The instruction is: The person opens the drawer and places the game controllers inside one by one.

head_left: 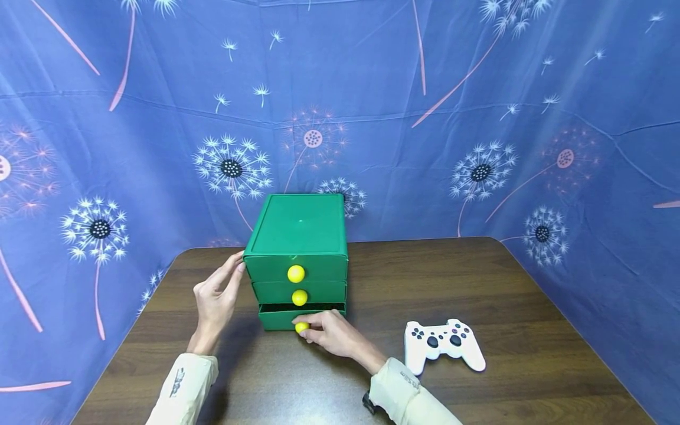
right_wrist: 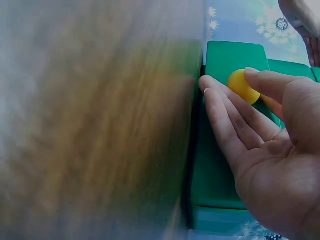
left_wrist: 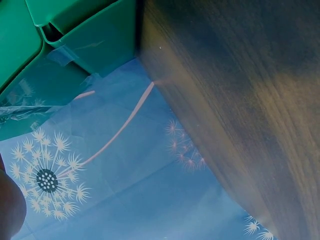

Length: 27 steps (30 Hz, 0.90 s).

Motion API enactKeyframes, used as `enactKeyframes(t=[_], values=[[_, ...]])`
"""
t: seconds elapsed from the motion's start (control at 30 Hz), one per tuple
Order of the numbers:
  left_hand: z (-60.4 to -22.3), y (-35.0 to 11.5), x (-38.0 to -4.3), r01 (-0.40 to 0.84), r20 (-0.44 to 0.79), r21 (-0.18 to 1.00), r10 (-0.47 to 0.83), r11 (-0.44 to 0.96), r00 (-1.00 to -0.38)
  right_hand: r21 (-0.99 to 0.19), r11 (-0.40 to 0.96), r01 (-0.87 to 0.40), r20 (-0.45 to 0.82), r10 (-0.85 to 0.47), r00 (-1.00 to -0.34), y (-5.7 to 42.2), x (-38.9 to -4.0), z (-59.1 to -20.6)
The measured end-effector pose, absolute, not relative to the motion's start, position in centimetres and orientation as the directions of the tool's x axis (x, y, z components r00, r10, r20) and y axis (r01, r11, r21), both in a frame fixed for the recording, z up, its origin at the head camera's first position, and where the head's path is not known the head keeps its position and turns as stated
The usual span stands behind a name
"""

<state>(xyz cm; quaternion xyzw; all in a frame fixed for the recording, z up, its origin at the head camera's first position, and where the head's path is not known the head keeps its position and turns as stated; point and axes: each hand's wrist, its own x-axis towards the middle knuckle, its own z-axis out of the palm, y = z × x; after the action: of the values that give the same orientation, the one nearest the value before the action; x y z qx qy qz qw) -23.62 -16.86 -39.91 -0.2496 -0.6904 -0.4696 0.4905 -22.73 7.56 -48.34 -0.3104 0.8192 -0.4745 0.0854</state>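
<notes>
A small green drawer cabinet (head_left: 300,224) stands on the table, with a round yellow knob on each of its three drawers. Its bottom drawer (head_left: 278,320) is pulled out a little, showing a dark gap at the top. Between thumb and fingers, my right hand (head_left: 337,335) pinches the bottom yellow knob (right_wrist: 241,86). The other fingers of that hand reach along the green drawer front in the right wrist view. My left hand (head_left: 216,298) touches the cabinet's upper left front edge with extended fingers; in the left wrist view only a bit of it shows at the left border.
To the right on the brown wooden table (head_left: 425,277) lies a white game controller (head_left: 443,345). Blue cloth (head_left: 382,147) with dandelion prints hangs behind and at both sides of the table. Clear tape (left_wrist: 62,55) shows on the green cabinet in the left wrist view.
</notes>
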Motion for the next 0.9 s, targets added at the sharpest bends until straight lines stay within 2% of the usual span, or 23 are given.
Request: enactKeyframes(t=[0.6,0.9], values=[[-41.2,-17.5,-24.6,0.798,0.912,0.402,-0.117,0.448,-0.394,-0.830,0.347,-0.437,0.166,-0.594,-0.787,7.5,-20.7,-48.4],[-40.2,-17.0,-23.8,0.805,0.915,0.395,-0.111,0.444,-0.388,-0.806,0.338,-0.485,0.214,-0.597,-0.773,7.5,-19.4,-48.6]])
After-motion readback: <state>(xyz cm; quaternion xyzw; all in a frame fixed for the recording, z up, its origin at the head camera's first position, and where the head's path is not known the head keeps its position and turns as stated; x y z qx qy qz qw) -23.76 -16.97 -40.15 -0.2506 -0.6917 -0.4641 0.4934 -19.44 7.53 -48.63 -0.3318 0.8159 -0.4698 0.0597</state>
